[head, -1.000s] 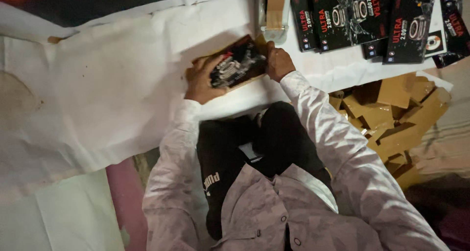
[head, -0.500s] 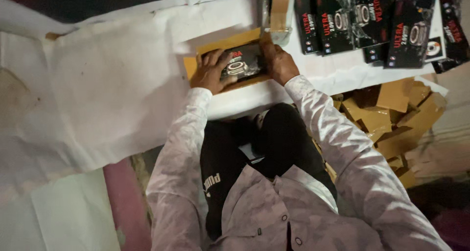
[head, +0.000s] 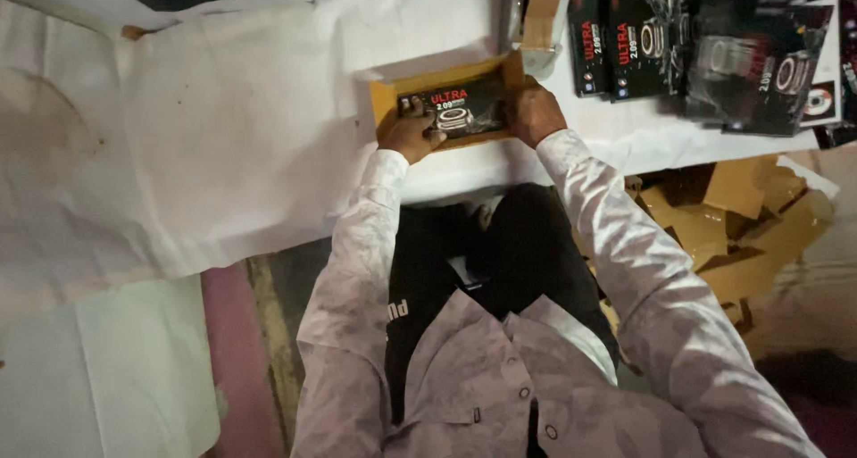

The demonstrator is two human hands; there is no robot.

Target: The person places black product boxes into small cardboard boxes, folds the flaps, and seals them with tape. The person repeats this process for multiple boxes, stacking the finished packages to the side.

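Observation:
A small black product box (head: 460,110) with a watch picture lies inside an open brown cardboard carton (head: 386,96) on the white-covered work surface. My left hand (head: 411,132) presses on the box's left end, fingers curled over it. At the right end, my right hand (head: 533,112) grips the box and the carton's edge. Both arms are in pale patterned sleeves.
Several more black product boxes (head: 705,52) lie at the top right. A tape roll or cardboard piece (head: 541,16) stands just above the carton. A heap of flattened brown cartons (head: 732,221) sits at the right. White sheeting (head: 223,137) covers the surface to the left.
The black box was held tilted above the surface by both hands. It has come down flat into the brown carton, and the hands now press it in.

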